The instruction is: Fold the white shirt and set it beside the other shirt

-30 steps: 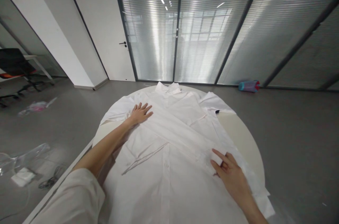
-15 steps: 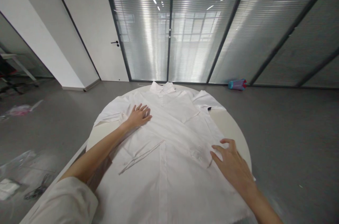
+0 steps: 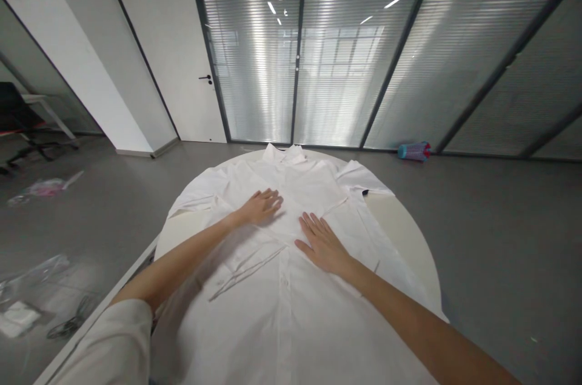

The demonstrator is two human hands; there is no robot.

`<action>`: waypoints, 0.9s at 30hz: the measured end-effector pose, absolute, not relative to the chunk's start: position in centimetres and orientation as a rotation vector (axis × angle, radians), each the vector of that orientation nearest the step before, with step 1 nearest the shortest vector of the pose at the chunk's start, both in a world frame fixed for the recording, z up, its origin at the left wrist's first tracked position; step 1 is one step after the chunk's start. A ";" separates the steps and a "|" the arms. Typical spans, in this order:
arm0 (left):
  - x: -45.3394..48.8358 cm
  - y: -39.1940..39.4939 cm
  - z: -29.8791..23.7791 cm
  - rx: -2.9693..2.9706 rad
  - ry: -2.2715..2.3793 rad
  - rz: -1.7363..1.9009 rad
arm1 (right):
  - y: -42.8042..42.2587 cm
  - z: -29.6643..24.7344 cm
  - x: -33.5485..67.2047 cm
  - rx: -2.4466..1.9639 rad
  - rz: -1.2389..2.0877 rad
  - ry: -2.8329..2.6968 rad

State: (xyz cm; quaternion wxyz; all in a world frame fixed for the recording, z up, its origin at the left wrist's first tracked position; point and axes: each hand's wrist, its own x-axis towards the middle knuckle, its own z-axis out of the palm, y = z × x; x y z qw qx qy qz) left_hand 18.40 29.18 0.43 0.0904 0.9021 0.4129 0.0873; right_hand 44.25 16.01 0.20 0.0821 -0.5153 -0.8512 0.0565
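A white button-up shirt [image 3: 291,312] lies spread out over a round white table [image 3: 409,239], its collar at the far edge and its short sleeves out to the sides. My left hand [image 3: 261,207] rests on the upper chest of the shirt, left of the button line, with fingers stretched out. Just right of the middle, my right hand [image 3: 324,244] lies over the shirt with its fingers spread. Neither hand grips the cloth. Creases and a long fold run across the front below my left forearm.
Plastic wrapping [image 3: 36,273], a white packet [image 3: 19,318] and a dark coiled cable [image 3: 68,324] lie on the floor at left. A blue and red bundle [image 3: 413,151] sits by the glass partition. An office chair [image 3: 20,112] stands far left.
My right hand has moved from the shirt's right side in to its middle, its fingers now flatter. My left hand has slid a little right over the chest.
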 end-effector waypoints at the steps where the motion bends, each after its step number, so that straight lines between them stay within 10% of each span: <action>1: 17.5 30.6 0.6 2.678 1.342 0.282 | 16.0 0.0 44.4 -1.544 0.168 -2.539; 27: 11.5 38.3 -0.8 2.448 1.936 0.241 | 11.9 -1.1 50.4 -1.571 0.136 -2.528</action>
